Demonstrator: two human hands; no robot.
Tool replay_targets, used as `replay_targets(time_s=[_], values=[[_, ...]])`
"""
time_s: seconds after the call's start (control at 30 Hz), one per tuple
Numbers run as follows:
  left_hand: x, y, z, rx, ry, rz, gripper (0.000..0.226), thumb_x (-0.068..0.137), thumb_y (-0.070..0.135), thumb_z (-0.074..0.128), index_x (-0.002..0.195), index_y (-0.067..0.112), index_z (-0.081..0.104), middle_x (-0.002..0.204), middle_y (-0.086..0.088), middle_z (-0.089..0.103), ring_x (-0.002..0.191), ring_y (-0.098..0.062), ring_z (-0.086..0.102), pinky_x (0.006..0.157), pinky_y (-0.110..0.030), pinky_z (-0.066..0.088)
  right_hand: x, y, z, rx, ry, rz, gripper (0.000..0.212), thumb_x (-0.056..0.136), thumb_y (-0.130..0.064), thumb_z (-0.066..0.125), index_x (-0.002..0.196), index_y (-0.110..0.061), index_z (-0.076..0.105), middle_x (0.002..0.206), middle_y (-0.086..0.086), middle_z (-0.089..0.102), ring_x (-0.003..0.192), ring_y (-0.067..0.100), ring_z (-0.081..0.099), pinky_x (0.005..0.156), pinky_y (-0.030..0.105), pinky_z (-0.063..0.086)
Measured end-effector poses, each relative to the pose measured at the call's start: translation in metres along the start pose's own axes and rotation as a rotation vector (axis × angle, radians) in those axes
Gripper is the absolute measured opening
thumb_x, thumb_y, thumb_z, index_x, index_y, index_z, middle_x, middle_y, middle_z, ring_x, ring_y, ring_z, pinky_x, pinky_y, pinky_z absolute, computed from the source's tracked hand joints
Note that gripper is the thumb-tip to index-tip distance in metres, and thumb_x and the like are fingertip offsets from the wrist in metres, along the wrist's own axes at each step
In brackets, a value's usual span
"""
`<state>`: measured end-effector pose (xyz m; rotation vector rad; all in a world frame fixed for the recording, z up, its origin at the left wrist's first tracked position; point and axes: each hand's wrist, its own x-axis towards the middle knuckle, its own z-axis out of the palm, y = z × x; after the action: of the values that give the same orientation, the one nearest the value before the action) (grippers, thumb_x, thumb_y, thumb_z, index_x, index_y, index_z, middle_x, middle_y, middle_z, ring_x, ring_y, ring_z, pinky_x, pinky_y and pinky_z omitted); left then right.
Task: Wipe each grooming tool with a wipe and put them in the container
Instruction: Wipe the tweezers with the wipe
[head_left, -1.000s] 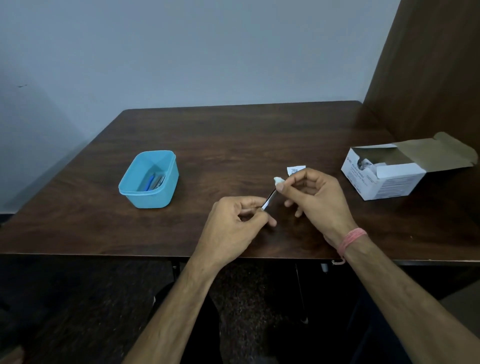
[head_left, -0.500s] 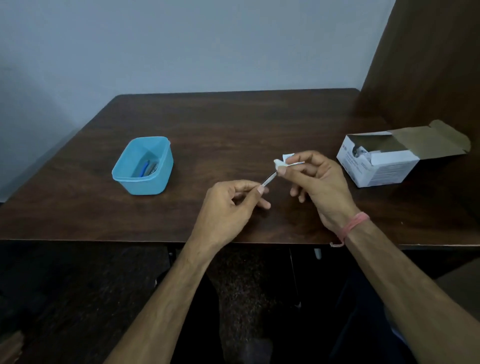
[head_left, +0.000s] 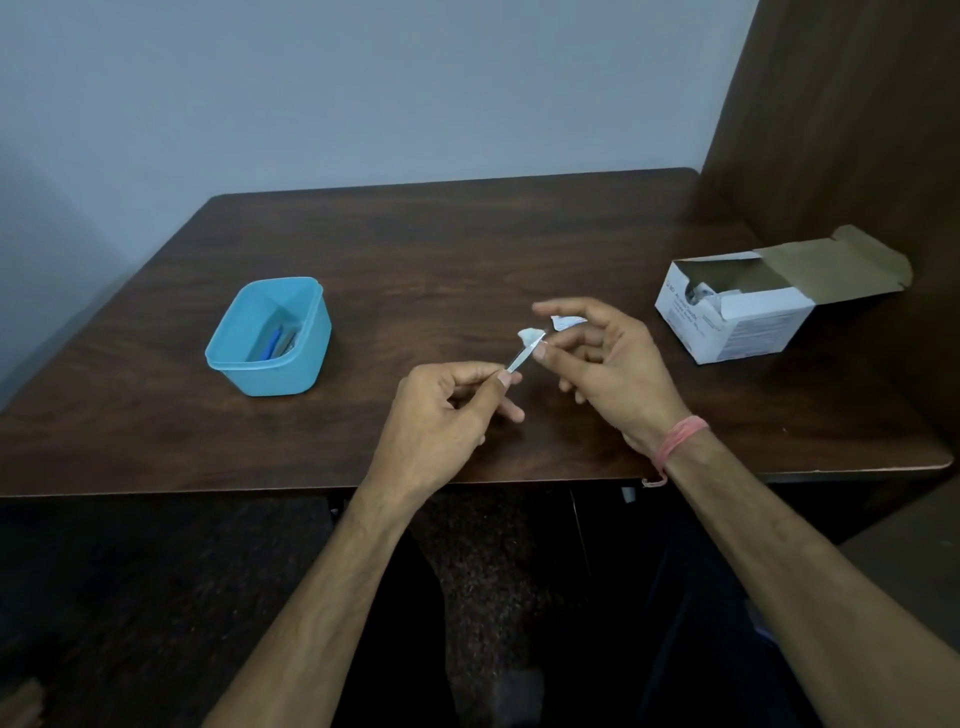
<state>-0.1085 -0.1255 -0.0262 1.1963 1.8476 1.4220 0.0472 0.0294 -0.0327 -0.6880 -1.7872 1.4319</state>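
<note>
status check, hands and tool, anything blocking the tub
Left hand pinches metal tool. Right hand holds wipe at its tip. Blue container open, path clear.

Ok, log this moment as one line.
wiping | left hand pinches metal tool | right hand holds wipe at tip

the right hand (head_left: 605, 358) has loosened since a second ago: its index finger now sticks out straight above the wipe (head_left: 531, 335), where before it was curled down with the thumb in a tight grip on it. the thumb now lies against the tip of the metal tool (head_left: 523, 354), with the wipe draped over that tip. the left hand (head_left: 447, 410) pinches the tool nearer its end, so more of the shaft shows between the two hands.
</note>
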Motion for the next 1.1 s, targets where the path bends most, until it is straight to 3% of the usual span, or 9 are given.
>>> replay_targets(time_s=[0.17, 0.33, 0.47, 0.63, 0.77, 1.0, 1.1], values=[[0.005, -0.002, -0.001, 0.004, -0.024, -0.028, 0.025, 0.116, 0.029, 0.061, 0.107, 0.025, 0.085, 0.083, 0.001, 0.085, 0.054, -0.006, 0.056, 0.050, -0.019, 0.044, 0.002, 0.003, 0.003, -0.071, -0.120, -0.035, 0.021, 0.095, -0.014, 0.087, 0.113, -0.019, 0.079, 0.091, 0.009, 0.078, 0.065, 0.019, 0.054, 0.062, 0.023, 0.052], [0.005, 0.001, -0.003, -0.018, -0.043, -0.050, 0.029, 0.116, 0.027, 0.058, 0.104, 0.021, 0.083, 0.086, -0.002, 0.085, 0.055, -0.008, 0.058, 0.050, -0.021, 0.046, 0.002, 0.003, 0.003, -0.088, -0.165, -0.009, 0.026, 0.095, -0.019, 0.088, 0.116, -0.023, 0.073, 0.085, 0.001, 0.077, 0.065, 0.019, 0.052, 0.064, 0.029, 0.048], [0.005, 0.001, 0.000, -0.005, -0.039, -0.051, 0.028, 0.115, 0.027, 0.058, 0.101, 0.023, 0.082, 0.083, -0.002, 0.085, 0.055, -0.008, 0.058, 0.050, -0.021, 0.046, 0.003, 0.002, 0.001, -0.039, -0.160, -0.017, 0.040, 0.098, -0.014, 0.083, 0.130, -0.029, 0.064, 0.081, -0.002, 0.069, 0.065, 0.020, 0.046, 0.059, 0.020, 0.043], [0.003, 0.002, -0.003, -0.014, -0.080, -0.056, 0.029, 0.116, 0.030, 0.059, 0.104, 0.025, 0.085, 0.079, 0.001, 0.081, 0.058, -0.009, 0.058, 0.054, -0.020, 0.047, 0.004, 0.000, -0.005, -0.045, -0.250, -0.029, 0.018, 0.100, -0.012, 0.081, 0.115, -0.018, 0.074, 0.082, -0.005, 0.070, 0.064, 0.014, 0.040, 0.055, 0.015, 0.036], [0.001, 0.004, -0.004, -0.024, -0.085, -0.055, 0.029, 0.117, 0.031, 0.060, 0.104, 0.025, 0.086, 0.073, 0.003, 0.075, 0.059, -0.009, 0.059, 0.055, -0.020, 0.048, 0.004, -0.001, -0.006, -0.028, -0.255, 0.006, 0.018, 0.098, -0.015, 0.083, 0.114, -0.016, 0.077, 0.085, -0.002, 0.074, 0.060, 0.008, 0.041, 0.053, 0.015, 0.037], [0.001, 0.005, -0.005, -0.066, -0.086, -0.051, 0.031, 0.117, 0.029, 0.059, 0.102, 0.025, 0.086, 0.069, 0.004, 0.072, 0.058, -0.008, 0.058, 0.056, -0.021, 0.048, 0.003, -0.001, -0.008, 0.068, -0.197, 0.030, 0.015, 0.092, -0.016, 0.086, 0.105, -0.014, 0.081, 0.088, 0.003, 0.081, 0.057, 0.012, 0.049, 0.047, 0.020, 0.043], [0.001, 0.004, -0.007, -0.068, -0.097, -0.044, 0.031, 0.117, 0.028, 0.060, 0.100, 0.024, 0.086, 0.068, 0.004, 0.071, 0.058, -0.008, 0.058, 0.056, -0.021, 0.049, 0.002, -0.001, -0.006, 0.065, -0.217, 0.012, 0.020, 0.087, -0.026, 0.087, 0.103, -0.018, 0.081, 0.087, 0.004, 0.076, 0.059, 0.016, 0.047, 0.048, 0.020, 0.044]])
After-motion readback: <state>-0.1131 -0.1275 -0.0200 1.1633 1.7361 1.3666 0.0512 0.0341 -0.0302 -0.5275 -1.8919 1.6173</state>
